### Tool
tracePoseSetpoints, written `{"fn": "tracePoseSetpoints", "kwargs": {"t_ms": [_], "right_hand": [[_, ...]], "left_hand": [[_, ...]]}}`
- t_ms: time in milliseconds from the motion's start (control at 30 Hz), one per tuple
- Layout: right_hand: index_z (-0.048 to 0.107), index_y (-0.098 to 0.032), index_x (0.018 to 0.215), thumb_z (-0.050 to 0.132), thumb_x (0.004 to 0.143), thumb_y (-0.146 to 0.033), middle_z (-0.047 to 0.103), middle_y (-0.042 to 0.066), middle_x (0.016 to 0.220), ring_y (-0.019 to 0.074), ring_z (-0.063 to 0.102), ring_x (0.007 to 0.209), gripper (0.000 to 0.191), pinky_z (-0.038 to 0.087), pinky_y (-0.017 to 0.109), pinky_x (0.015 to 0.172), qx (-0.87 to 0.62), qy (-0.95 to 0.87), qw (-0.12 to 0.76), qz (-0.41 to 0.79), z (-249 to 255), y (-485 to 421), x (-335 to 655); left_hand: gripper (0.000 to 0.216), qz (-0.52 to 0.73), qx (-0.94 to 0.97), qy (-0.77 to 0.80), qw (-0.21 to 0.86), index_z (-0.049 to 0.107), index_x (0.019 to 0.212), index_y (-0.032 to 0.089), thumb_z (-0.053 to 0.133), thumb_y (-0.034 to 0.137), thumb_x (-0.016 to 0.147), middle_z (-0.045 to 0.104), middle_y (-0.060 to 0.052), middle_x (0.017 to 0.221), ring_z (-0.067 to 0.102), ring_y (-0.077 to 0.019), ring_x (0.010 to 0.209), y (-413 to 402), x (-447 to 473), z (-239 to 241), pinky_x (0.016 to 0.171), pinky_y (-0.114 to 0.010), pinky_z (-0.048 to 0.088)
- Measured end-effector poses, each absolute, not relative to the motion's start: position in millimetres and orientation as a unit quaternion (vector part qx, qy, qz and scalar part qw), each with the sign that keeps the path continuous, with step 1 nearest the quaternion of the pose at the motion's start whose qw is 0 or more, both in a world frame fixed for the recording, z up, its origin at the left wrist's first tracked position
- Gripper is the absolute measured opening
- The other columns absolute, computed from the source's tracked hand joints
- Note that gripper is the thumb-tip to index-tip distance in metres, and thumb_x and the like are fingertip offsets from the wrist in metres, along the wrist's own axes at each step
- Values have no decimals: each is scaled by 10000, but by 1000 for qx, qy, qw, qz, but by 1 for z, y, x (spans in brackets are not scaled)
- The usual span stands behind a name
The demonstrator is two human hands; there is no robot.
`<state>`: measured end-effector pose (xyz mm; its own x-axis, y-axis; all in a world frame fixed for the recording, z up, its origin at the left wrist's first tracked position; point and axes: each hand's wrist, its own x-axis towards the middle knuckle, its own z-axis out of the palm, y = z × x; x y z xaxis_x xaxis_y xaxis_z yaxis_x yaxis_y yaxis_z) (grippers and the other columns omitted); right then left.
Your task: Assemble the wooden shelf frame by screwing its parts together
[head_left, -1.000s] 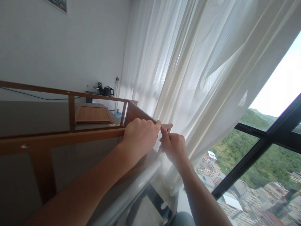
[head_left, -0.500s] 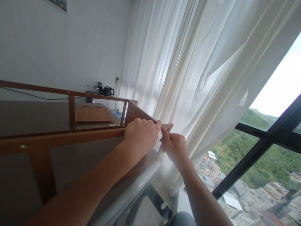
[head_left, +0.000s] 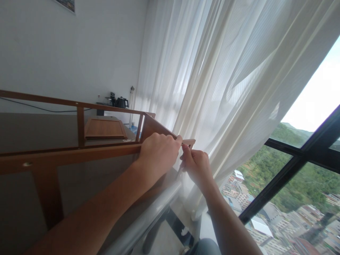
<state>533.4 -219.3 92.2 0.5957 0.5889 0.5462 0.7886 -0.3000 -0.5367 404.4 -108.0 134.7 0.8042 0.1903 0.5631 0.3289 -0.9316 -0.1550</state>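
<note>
A brown wooden frame [head_left: 101,152], with long rails and upright slats, runs in from the left. My left hand [head_left: 159,152] is closed over the near rail where it meets the wooden end panel [head_left: 154,126]. Just right of it, my right hand [head_left: 197,162] is pinched at the frame's near corner, its thumb close to my left fingertips. Whatever lies between the right fingers is hidden. The pale tip of the rail [head_left: 191,142] sticks out beyond both hands.
White curtains [head_left: 225,71] hang close behind the corner, beside a black-framed window [head_left: 281,148]. A flat wooden panel [head_left: 105,128] lies on the grey surface beyond the near rail. A black kettle [head_left: 121,102] stands by the wall. A pale tube-like bar [head_left: 148,216] slants below my hands.
</note>
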Motion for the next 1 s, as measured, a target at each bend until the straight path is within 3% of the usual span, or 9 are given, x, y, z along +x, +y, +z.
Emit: {"fn": "tracePoseSetpoints", "kwargs": {"t_ms": [433,733,1000], "right_hand": [[693,-214,609,431,1062,-570,690,-2,487,153,680,457,633,485,255,545,-793,-427,425,-94,92,-220,532],[686,-221,596,409,1067,-578,696,6,496,169,694,478,652,503,272,585,-791,-434,415,-115,92,-219,533],[745,-195,752,456,1045,-617,731,10,579,153,701,478,589,513,260,567,-770,-445,440,-126,91,-219,532]], "left_hand": [[344,-264,-947,-133,124,658,1246,193,403,198,1015,715,-101,730,758,-311,734,-108,404,136,598,-307,434],[375,-249,-953,-135,110,649,1277,194,374,189,1020,734,-122,782,761,-312,784,-110,401,140,648,-314,443],[390,-246,-954,-143,96,645,1298,203,371,190,1021,743,-127,805,757,-315,793,-111,401,140,682,-330,462]]}}
